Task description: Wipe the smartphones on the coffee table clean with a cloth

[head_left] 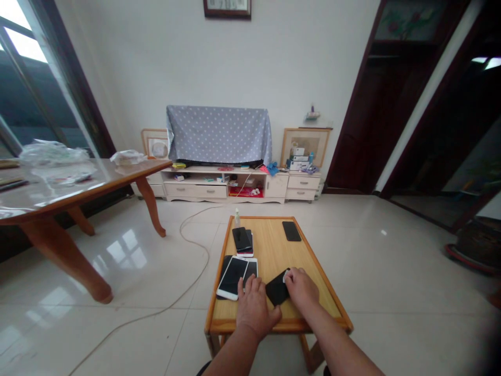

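Low over phone (276, 290), right hand (302, 289)

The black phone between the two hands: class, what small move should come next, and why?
Probably draw the white piece across the black phone: the right hand holds it at the far edge, while most of the dark surface lies uncovered.

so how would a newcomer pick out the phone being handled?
Find the low wooden table on the tiled floor. Towards its near end, between the person's left hand and right hand, a black phone lies at a slant. Unlike the lone dark phone by the far right corner, it has a small white piece under the right hand's fingers.
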Demonstrator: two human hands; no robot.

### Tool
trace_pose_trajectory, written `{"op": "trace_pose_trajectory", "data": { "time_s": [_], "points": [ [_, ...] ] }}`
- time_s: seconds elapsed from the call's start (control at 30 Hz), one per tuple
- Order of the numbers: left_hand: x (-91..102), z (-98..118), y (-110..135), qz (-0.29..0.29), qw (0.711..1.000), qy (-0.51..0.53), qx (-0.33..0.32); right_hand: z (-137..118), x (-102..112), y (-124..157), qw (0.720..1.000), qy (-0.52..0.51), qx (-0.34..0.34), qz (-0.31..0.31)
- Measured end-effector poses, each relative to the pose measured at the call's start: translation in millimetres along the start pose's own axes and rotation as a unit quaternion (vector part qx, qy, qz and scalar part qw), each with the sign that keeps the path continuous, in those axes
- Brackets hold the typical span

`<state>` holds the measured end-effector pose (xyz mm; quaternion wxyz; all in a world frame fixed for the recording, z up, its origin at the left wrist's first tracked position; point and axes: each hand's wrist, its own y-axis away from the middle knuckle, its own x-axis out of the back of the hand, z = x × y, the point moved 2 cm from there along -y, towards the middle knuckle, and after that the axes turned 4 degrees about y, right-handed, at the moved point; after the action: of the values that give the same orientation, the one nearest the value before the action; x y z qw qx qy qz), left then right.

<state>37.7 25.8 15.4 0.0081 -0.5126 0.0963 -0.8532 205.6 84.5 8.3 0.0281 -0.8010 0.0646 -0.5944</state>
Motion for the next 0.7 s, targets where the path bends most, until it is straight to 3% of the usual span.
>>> {"op": "trace_pose_trajectory", "data": {
  "time_s": [0.07, 0.23, 0.5, 0.7],
  "points": [
    [0.8, 1, 0, -0.002, 1.0, 0.001, 0.002, 2, -1, 6, 1.0, 0.003, 0.003, 0.0],
    [2.2, 1, -1, -0.014, 1.0, 0.01, 0.007, -12, -15, 36, 0.993, -0.025, 0.111, -0.021],
    [0.4, 2, -1, -0.006, 1.0, -0.018, 0.005, 27, 4, 9, 1.0, -0.003, -0.007, 0.005],
    [-6.9, 4, -3, 0.009, 0.999, -0.036, 0.001, 3, -8, 36, 0.994, -0.023, 0.099, -0.039]
  ]
}}
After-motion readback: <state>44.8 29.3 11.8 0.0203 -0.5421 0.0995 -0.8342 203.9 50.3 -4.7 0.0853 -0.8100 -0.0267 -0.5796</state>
